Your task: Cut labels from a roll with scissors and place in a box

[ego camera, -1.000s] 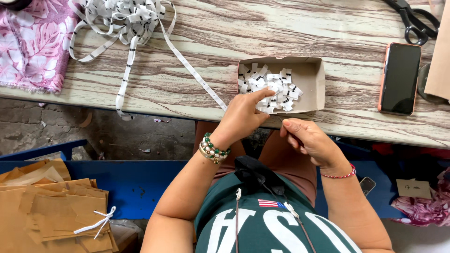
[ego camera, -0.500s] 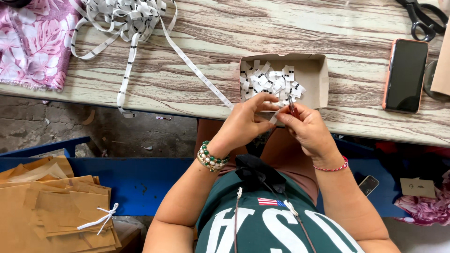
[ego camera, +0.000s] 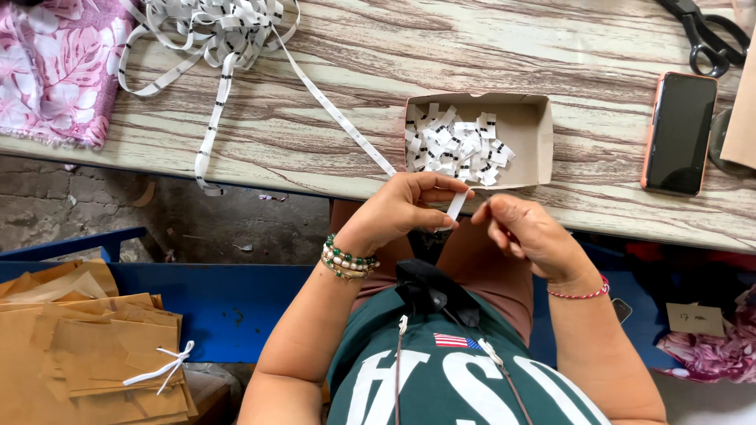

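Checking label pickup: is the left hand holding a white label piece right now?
Yes, the left hand pinches a small white label strip between thumb and fingers, just in front of the cardboard box, while the right hand is beside it.

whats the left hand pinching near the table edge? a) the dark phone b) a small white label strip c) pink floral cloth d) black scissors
b: the left hand pinches a small white label strip between thumb and fingers, just below the shallow cardboard box of cut white labels.
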